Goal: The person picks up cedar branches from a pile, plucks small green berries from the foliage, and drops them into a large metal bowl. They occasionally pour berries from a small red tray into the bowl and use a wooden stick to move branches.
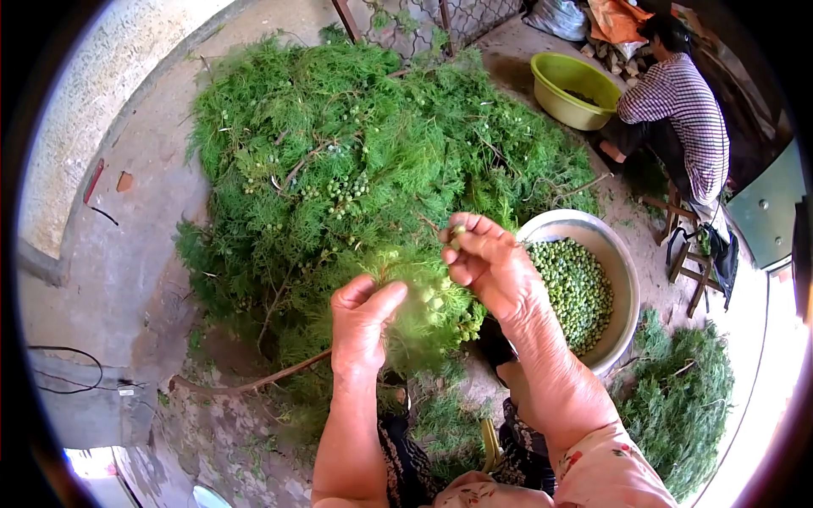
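Observation:
My left hand (362,320) is closed around a leafy green conifer branch (432,317), slightly blurred, with pale green cones clustered on it. To its right, my right hand (491,262) is raised, its fingers curled in a pinch on a small green cone (459,235). Just beyond my right wrist stands a metal basin (625,279) with many picked green cones (572,292) in it. Past both hands spreads a large heap of cut conifer branches (339,152), some bearing cones.
Another person (677,118) in a checked shirt sits at the upper right beside a yellow-green tub (550,97). A wooden stool (699,275) stands at the right. More cut greenery (677,398) lies at the lower right. A red-handled tool (93,182) and a black cable (72,349) lie left.

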The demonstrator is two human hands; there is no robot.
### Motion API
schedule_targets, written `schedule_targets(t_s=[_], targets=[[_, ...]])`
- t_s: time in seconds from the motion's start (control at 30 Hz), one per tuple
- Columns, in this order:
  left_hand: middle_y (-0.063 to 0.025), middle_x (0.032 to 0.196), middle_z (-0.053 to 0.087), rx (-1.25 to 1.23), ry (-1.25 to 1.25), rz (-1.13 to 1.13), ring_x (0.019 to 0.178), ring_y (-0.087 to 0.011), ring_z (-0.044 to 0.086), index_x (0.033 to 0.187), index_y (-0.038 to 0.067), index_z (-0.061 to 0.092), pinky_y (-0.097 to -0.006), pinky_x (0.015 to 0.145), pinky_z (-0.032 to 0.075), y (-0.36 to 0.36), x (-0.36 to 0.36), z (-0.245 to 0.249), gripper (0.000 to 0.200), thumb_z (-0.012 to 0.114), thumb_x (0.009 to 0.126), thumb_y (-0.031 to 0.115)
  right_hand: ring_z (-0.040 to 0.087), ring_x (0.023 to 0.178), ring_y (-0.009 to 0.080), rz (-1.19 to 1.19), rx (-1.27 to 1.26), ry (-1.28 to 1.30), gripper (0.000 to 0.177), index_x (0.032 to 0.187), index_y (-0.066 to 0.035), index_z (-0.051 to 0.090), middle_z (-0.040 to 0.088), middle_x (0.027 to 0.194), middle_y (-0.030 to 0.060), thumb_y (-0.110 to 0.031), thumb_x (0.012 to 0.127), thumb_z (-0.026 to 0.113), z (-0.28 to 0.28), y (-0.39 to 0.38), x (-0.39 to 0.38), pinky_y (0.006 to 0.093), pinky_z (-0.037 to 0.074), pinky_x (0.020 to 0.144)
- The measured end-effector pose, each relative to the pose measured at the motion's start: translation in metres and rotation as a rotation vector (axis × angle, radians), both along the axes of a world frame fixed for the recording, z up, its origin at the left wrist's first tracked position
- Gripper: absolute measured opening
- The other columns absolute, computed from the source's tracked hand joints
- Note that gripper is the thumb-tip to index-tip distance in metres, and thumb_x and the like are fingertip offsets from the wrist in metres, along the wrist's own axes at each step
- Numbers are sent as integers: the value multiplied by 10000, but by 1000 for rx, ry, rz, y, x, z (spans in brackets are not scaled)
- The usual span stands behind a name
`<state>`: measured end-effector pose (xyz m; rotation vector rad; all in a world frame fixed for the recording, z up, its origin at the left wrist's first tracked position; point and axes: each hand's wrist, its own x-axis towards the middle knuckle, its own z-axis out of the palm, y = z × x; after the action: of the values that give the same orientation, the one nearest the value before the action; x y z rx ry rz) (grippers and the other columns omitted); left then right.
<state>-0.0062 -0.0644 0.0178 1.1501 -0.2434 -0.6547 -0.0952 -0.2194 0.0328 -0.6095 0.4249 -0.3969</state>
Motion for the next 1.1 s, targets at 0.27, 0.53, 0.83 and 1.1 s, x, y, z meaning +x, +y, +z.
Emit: schedule_targets(t_s=[0.27,0.53,0.83,1.1], targets=[[-68,705,661,-116,89,-48,563,-80,599,795,28,661,-209,478,467,-1,0,3,96,705,711,39,532,805,65,232,-462,186,197,979,-49,644,646,861,4,-172,827,626,-2,9,-2,232,422,778],[-117,721,658,-9,51,-58,572,-157,639,774,5,640,-246,478,510,-7,-6,13,43,653,740,-17,558,731,82,310,-429,201,232,982,-15,642,654,844,38,-119,778,681,1,12,-5,230,463,702],[-76,740,664,-80,83,-127,599,-111,612,825,14,665,-245,532,498,-5,-8,9,98,662,729,-4,539,727,84,370,-286,142,141,924,-30,638,624,789,8,-136,836,611,0,8,-7,222,450,674],[-53,778,667,-68,-51,-273,633,-100,599,885,13,672,-246,589,485,-1,-6,7,159,684,749,95,556,850,155,305,-59,49,198,1030,-48,578,610,926,39,-120,846,587,13,4,-11,292,489,717]])
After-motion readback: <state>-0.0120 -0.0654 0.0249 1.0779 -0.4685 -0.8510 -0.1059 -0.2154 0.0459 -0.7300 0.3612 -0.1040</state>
